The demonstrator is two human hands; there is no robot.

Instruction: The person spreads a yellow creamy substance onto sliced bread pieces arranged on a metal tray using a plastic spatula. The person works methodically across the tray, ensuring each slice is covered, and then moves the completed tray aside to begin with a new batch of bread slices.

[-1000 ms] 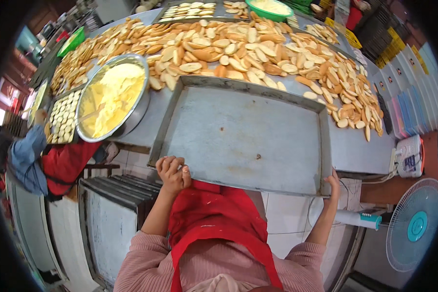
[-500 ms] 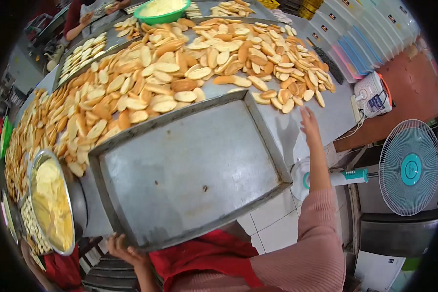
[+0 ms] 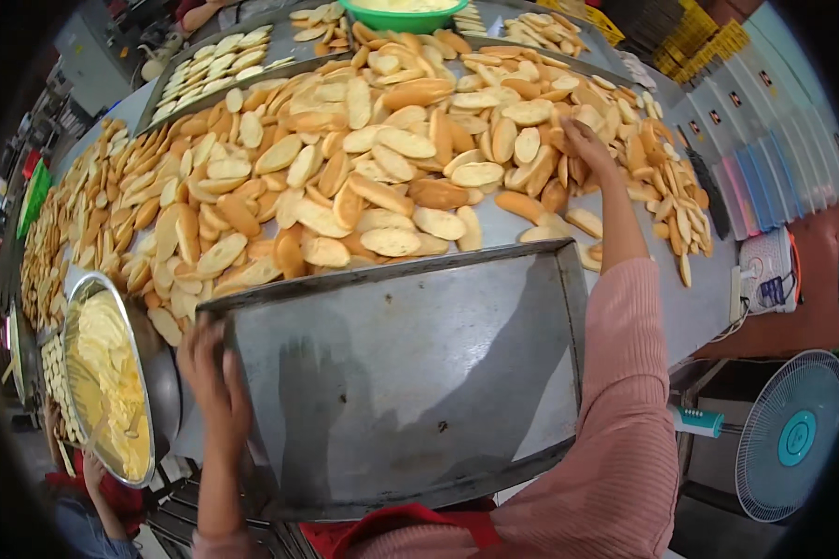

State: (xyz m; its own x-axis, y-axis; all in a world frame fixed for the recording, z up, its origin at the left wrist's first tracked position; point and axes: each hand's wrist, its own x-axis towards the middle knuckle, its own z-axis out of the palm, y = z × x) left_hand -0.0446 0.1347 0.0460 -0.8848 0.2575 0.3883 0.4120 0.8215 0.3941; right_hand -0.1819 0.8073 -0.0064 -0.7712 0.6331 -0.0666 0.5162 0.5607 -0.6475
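Observation:
A large heap of oval bread slices (image 3: 391,163), golden-crusted and pale on the cut face, spreads across the metal table. In front of me lies a rectangular metal baking tray (image 3: 410,382) with nothing in it but small dark specks. My left hand (image 3: 216,387) is at the tray's left rim, fingers outstretched and slightly blurred, holding nothing. Over the right part of the heap reaches my right hand (image 3: 589,147), its fingers extended against the slices. No slice shows lifted in it, though its fingertips partly merge with the bread.
A steel bowl (image 3: 112,391) of creamy yellow spread stands left of the tray. Another person's hand (image 3: 93,470) is beside it. Trays of pale slices (image 3: 216,67) and a green basin (image 3: 405,17) sit at the back. Plastic boxes (image 3: 774,177) and a fan (image 3: 792,438) are right.
My right hand has moved forward onto the bread heap. My left hand has risen from the tray's near left corner along its left side. The view has shifted.

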